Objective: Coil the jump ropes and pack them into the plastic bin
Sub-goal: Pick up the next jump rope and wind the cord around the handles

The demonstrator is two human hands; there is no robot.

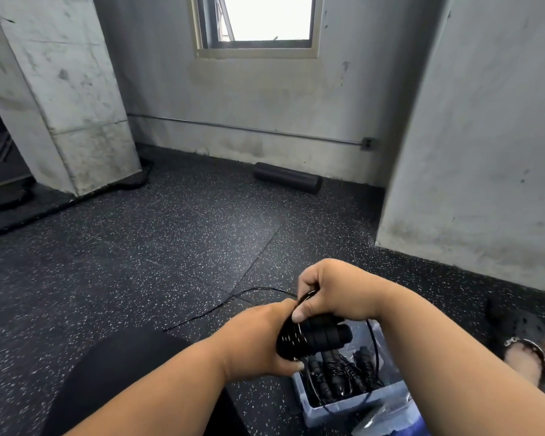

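Speckled black rubber floor (170, 247) runs to stained concrete walls. Lower centre, my left hand (258, 338) grips the rope (312, 336) handles; my right hand (331, 291) pinches its cord. Below them sits the bin (356, 404) holding coiled ropes. A roller (287, 177) lies by the far wall.

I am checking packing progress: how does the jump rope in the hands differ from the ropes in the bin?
The held jump rope is above the plastic bin, its cord trailing across the floor; the packed ropes lie inside, bundled. Both hands grip the held one; nothing touches the packed ones. All have black handles.
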